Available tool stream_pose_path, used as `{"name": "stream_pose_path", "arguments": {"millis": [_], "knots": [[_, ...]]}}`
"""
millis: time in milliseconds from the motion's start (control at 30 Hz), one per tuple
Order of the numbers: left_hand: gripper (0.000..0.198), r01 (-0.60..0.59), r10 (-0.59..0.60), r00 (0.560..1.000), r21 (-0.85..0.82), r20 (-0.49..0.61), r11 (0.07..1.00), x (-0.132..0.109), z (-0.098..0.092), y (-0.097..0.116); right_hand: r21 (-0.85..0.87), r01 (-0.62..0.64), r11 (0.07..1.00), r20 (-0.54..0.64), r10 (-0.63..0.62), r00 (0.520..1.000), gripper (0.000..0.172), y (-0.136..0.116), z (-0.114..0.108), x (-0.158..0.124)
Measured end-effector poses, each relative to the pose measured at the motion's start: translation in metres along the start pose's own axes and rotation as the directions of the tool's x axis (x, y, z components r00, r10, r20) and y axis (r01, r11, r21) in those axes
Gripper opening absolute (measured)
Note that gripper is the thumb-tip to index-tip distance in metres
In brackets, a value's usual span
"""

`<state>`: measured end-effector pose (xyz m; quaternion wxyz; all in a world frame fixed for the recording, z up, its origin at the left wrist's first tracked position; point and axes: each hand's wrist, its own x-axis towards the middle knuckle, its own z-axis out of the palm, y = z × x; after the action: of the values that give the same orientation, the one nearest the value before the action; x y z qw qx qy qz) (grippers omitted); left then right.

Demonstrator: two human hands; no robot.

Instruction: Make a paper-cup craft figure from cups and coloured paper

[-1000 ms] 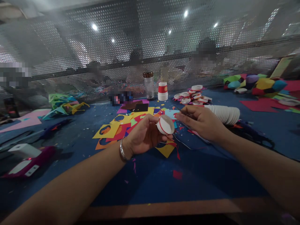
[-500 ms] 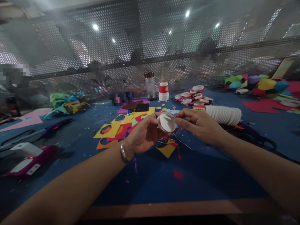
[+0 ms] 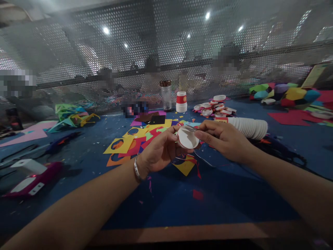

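My left hand [image 3: 160, 151] grips a cut-down paper cup [image 3: 187, 139], its white round inside facing me and a red edge showing. A silver bracelet [image 3: 136, 168] circles that wrist. My right hand [image 3: 221, 139] is closed at the cup's upper right edge, on what look like scissors [image 3: 191, 128]; only thin metal blades show at the rim, and the handles are hidden by the fingers. Below the cup hangs a thin pale strip [image 3: 205, 159]. Under and beside the left hand lie coloured paper sheets with round holes [image 3: 118, 145].
A stack of paper cups [image 3: 249, 127] lies beyond my right hand; another stack [image 3: 181, 102] stands by a clear bottle [image 3: 165, 95]. Cut cup pieces [image 3: 215, 107] are heaped behind. At left is a magenta device [image 3: 39, 180]; a perforated metal screen [image 3: 156, 45] rises at the back.
The cut-down cup has shifted slightly right and turned a little in my left hand. My right hand and the metal blades have moved slightly along its rim.
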<state>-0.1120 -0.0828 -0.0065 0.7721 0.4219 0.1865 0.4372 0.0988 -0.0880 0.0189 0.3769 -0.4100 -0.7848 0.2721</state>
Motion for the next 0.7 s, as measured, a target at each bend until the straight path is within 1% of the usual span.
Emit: {"name": "stream_pose_path", "arguments": {"millis": [67, 200, 300, 400, 500, 700], "knots": [[0.032, -0.003, 0.003, 1.000, -0.001, 0.030, 1.000, 0.0000, -0.0009, 0.0000, -0.003, 0.007, 1.000, 0.007, -0.007, 1.000, 0.052, -0.0014, -0.0005, -0.0004], [0.031, 0.009, -0.010, 0.995, 0.005, 0.103, 1.000, 0.0003, -0.0026, 0.0015, -0.043, 0.039, 0.998, -0.034, -0.041, 0.999, 0.055, -0.0011, -0.0005, -0.0006], [0.028, 0.034, -0.035, 0.992, 0.009, 0.120, 0.999, 0.0000, -0.0032, 0.0045, -0.074, 0.063, 0.995, -0.039, -0.066, 0.997, 0.056, 0.0010, 0.0000, -0.0003], [0.034, 0.064, -0.064, 0.989, 0.000, 0.135, 0.998, 0.0000, -0.0047, 0.0075, -0.079, 0.087, 0.993, -0.057, -0.092, 0.994, 0.059, 0.0017, 0.0003, 0.0000], [0.037, 0.085, -0.079, 0.985, -0.029, 0.152, 0.996, 0.0005, -0.0068, 0.0090, -0.070, 0.073, 0.995, -0.020, -0.074, 0.997, 0.062, -0.0006, 0.0000, -0.0002], [0.040, 0.119, -0.107, 0.980, -0.067, 0.166, 0.991, 0.0014, -0.0079, 0.0097, -0.050, 0.055, 0.997, -0.001, -0.056, 0.998, 0.063, -0.0021, -0.0008, -0.0006]]}}
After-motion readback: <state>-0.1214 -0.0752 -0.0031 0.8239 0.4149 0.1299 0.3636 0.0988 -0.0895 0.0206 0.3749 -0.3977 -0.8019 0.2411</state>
